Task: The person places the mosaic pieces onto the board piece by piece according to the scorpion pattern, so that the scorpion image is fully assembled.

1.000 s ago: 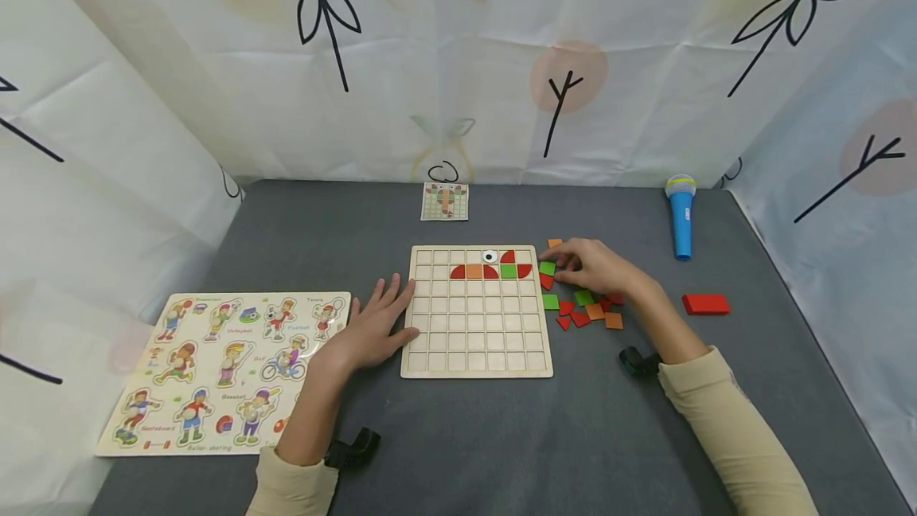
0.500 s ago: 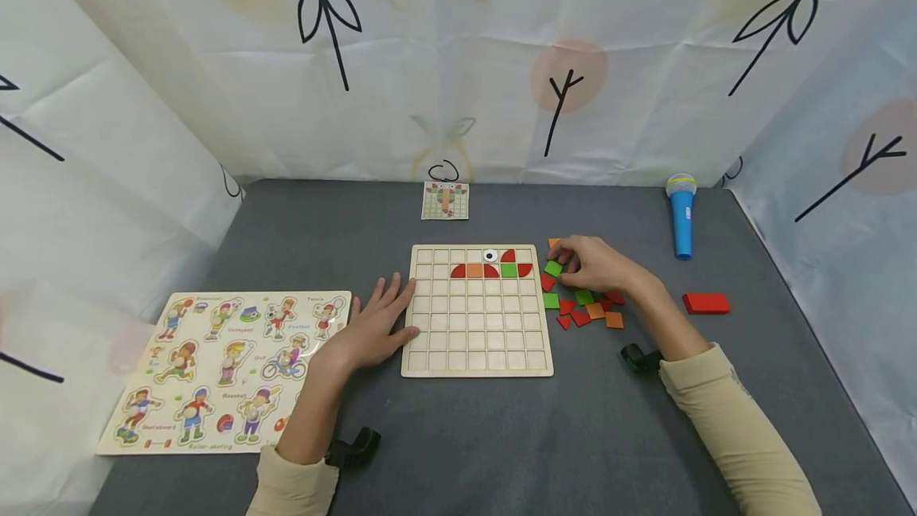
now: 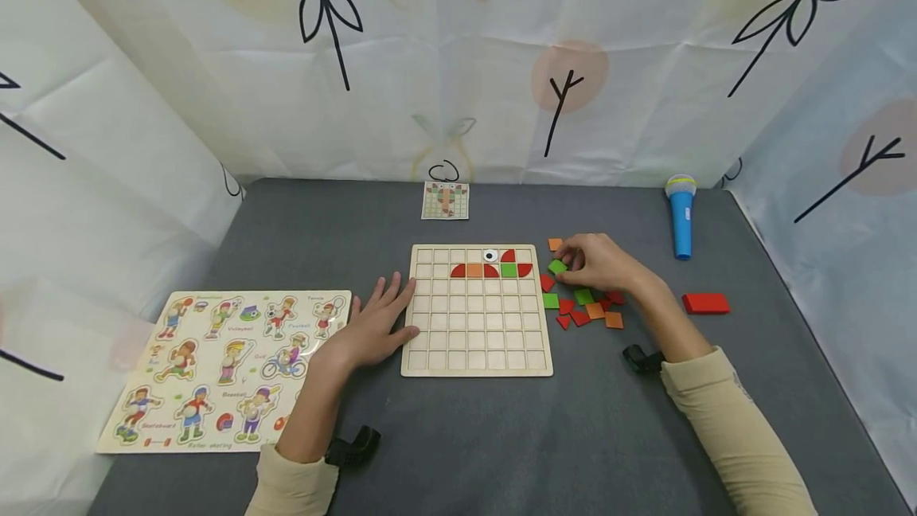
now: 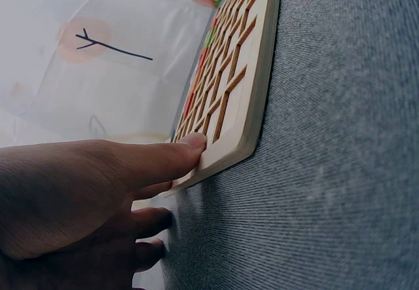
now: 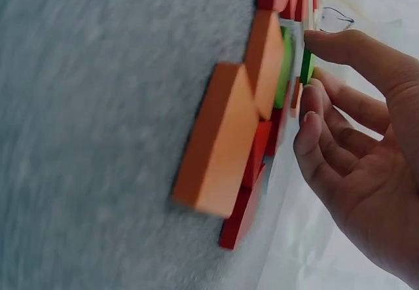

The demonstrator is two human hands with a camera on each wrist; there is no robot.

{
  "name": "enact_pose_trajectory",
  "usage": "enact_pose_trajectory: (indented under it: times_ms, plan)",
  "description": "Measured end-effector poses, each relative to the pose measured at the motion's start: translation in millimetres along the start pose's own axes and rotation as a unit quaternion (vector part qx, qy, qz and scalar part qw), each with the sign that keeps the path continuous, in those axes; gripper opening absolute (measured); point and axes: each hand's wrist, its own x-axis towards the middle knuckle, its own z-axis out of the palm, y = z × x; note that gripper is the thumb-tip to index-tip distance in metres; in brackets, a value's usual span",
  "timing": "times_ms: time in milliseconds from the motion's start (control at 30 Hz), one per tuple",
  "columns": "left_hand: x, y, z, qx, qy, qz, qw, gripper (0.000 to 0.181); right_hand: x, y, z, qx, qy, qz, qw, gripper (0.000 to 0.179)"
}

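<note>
A wooden grid board [image 3: 476,373] lies mid-table, with red, orange and green tiles and an eye tile [image 3: 490,256] set in its upper rows. My left hand [image 3: 372,330] rests at the board's left edge, fingers spread; in the left wrist view its thumb [image 4: 190,143] touches the rim. To the right of the board, my right hand [image 3: 598,263] pinches a green square tile [image 3: 557,267] between thumb and fingertip. The right wrist view shows this green tile edge-on, its other fingers loosely bent. Loose tiles [image 3: 580,318] in red, orange and green lie below that hand.
At left lies a picture puzzle board [image 3: 236,373] with sports figures. A small pattern card [image 3: 446,201] sits behind the grid board. On the right are a blue toy microphone [image 3: 681,217] and a red block [image 3: 705,304]. White printed cloth [image 3: 473,62] hangs behind the table.
My right hand has drawn slightly right and away from the board, bringing the green tile with it and turning it. An orange tile behind the hand shows more fully. The left hand stays put.
</note>
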Motion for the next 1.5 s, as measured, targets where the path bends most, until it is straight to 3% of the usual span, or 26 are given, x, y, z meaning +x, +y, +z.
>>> enact_pose_trajectory:
  times_ms: [400, 633, 933, 1233, 1500]
  plan:
    - [-0.8, -3.4, 1.4, 0.002, 0.005, 0.01, 0.9999, 0.085, 15.6, -40.8, 16.8, 0.07, 0.038, -0.076, 0.9939, 0.034]
    - [1.1, -3.8, 1.4, 0.0, 0.005, 0.011, 0.9999, 0.085, 37.5, -72.0, 29.0, 0.097, 0.026, -0.121, 0.9876, 0.032]
    - [-7.5, 11.5, -9.1, -0.006, -0.006, 0.005, 0.9999, 0.083, 69.6, -100.6, 48.3, 0.053, -0.037, -0.145, 0.9873, 0.03]
    - [1.3, -4.0, 2.2, 0.004, 0.002, 0.011, 0.9999, 0.083, 93.6, -126.4, 59.3, -0.001, -0.071, -0.139, 0.9878, 0.029]
    - [2.4, -4.6, 2.6, 0.009, 0.004, 0.01, 0.9999, 0.086, 102.6, -136.2, 64.9, -0.029, -0.087, -0.133, 0.9868, 0.031]
